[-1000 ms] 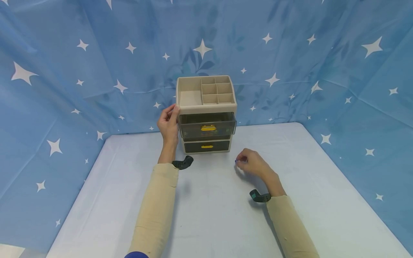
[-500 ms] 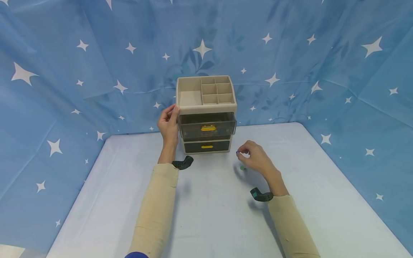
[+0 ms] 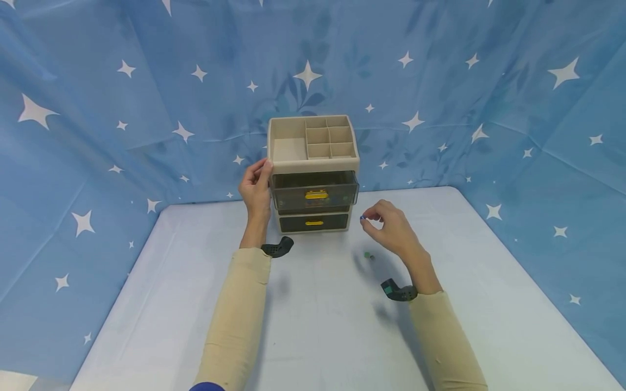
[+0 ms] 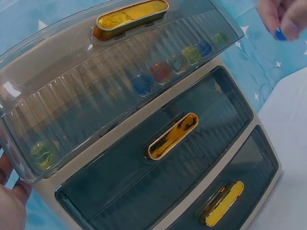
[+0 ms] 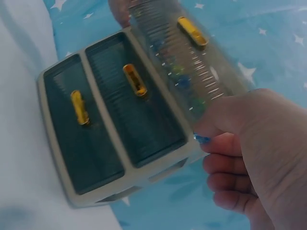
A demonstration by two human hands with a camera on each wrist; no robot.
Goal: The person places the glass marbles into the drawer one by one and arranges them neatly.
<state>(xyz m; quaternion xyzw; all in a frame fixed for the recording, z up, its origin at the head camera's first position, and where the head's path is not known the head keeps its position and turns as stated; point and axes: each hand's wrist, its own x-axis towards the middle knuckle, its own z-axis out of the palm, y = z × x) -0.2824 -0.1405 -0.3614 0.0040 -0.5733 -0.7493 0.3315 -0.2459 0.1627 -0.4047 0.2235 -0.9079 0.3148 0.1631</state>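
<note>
A cream desktop drawer organizer (image 3: pixel 315 163) stands at the back of the table, its clear top drawer (image 3: pixel 315 196) pulled out. Several glass marbles lie in that drawer, among them a red marble (image 4: pixel 160 72) and a yellow-green marble (image 4: pixel 43 155) at the far end. My left hand (image 3: pixel 255 190) grips the organizer's upper left edge, thumb at the front corner. A blue marble (image 3: pixel 363 218) is pinched between thumb and forefinger of my right hand (image 3: pixel 389 225), raised just right of the organizer. Below that hand, a small green marble (image 3: pixel 367 254) lies on the table.
The two lower drawers, one with a gold handle (image 3: pixel 314 223), are closed. Divided compartments (image 3: pixel 330 138) form the organizer's top. A white cloth covers the table (image 3: pixel 313 326), and a blue star-patterned curtain (image 3: pixel 195 98) hangs behind and at both sides.
My right hand has risen from the table and moved toward the back with the blue marble, uncovering the green marble below. My left hand and the organizer have stayed put.
</note>
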